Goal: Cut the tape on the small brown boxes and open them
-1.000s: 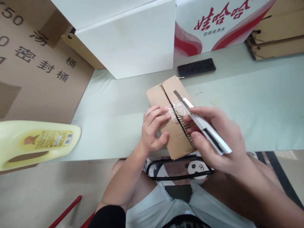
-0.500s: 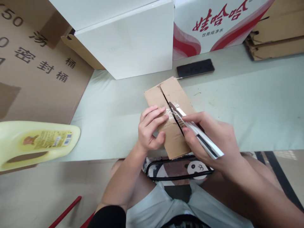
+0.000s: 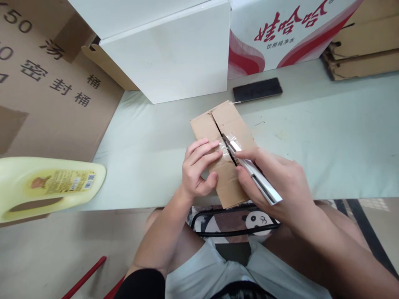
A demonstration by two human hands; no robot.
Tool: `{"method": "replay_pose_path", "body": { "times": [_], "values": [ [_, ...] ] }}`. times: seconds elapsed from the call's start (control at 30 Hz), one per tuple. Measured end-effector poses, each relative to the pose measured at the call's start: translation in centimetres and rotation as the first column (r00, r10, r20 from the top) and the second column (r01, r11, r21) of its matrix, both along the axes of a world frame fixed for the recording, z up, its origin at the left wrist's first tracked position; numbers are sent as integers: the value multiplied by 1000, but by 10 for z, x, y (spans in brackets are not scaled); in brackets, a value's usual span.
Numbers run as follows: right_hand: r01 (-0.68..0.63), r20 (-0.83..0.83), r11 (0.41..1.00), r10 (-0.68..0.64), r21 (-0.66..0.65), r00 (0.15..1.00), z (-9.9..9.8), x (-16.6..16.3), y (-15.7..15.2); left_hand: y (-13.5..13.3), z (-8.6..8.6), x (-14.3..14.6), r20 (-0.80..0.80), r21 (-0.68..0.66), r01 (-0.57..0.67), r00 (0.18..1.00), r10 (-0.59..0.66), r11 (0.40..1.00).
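A small brown cardboard box [image 3: 229, 124] lies on the pale green table [image 3: 311, 137], its two top flaps meeting at a seam covered with clear tape. My left hand [image 3: 198, 168] is curled on the box's left flap, fingers pressed on the tape. My right hand [image 3: 274, 182] grips a white utility knife [image 3: 254, 176]. Its blade tip lies in the seam at the taped spot, right beside my left fingertips.
A black phone [image 3: 257, 89] lies behind the box. A white box [image 3: 165, 54] and a red-and-white printed carton [image 3: 280, 33] stand at the back, flat cardboard [image 3: 361, 45] at right. A large brown carton [image 3: 46, 83] and a yellow jug [image 3: 46, 185] are at left.
The knife came down from above the box, and its blade now lies in the taped seam. My right hand drew slightly towards me. My left hand stayed on the box.
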State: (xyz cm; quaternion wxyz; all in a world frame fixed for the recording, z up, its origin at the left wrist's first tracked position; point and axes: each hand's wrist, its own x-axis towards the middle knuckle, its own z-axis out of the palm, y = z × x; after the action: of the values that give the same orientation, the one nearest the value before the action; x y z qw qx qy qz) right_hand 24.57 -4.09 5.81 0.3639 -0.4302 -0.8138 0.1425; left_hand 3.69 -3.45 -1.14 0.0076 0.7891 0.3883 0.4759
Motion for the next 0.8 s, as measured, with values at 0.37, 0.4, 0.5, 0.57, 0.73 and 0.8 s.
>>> {"method": "replay_pose_path", "body": {
  "times": [0.37,0.4,0.5,0.57,0.73,0.8],
  "values": [
    [-8,15,1000,8,-9,1000,1,-1,0,0,-1,-1,-13,0,-11,1000,11,1000],
    [-13,31,1000,13,-9,999,1,-1,0,0,-1,-1,-15,-1,-12,1000,12,1000],
    [-24,73,1000,25,-18,997,0,-1,0,1,-1,-1,-9,0,-4,1000,4,1000],
    [-23,69,999,25,-24,997,0,-1,0,1,-1,0,-2,-1,1,1000,-1,1000],
    [-19,-16,999,18,-27,1000,2,-1,1,0,0,0,-9,-3,-2,1000,2,1000],
    [-4,-27,1000,3,-23,1000,2,0,1,0,0,-1,-11,-9,-2,1000,2,1000]
  ]
}}
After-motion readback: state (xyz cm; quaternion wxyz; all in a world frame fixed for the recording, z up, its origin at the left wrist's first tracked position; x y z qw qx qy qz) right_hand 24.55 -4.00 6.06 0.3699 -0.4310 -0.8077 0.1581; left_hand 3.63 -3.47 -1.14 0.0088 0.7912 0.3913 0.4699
